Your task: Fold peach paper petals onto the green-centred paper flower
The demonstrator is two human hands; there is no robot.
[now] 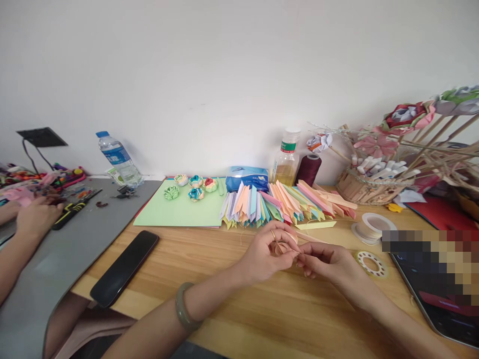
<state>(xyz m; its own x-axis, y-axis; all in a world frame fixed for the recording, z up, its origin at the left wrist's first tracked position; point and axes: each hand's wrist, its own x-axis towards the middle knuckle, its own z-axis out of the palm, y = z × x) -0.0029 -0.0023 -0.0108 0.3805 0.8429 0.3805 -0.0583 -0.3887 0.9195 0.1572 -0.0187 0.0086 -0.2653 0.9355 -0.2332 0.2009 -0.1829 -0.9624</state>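
Observation:
My left hand, with a ring and a bracelet, is closed around a piece of folded peach paper, which its fingers partly cover. Fingertips of my right hand are pinched together against the left fingertips, at the paper's edge; what they grip is too small to make out. Just beyond both hands lies a row of folded colored paper strips. Several small paper flowers rest on a light green paper sheet at the back left.
A phone lies left, a tablet right. Near my right hand are a tape roll and a spool. Behind stand a tissue pack, bottle, thread cone and basket. Another person's hand works far left.

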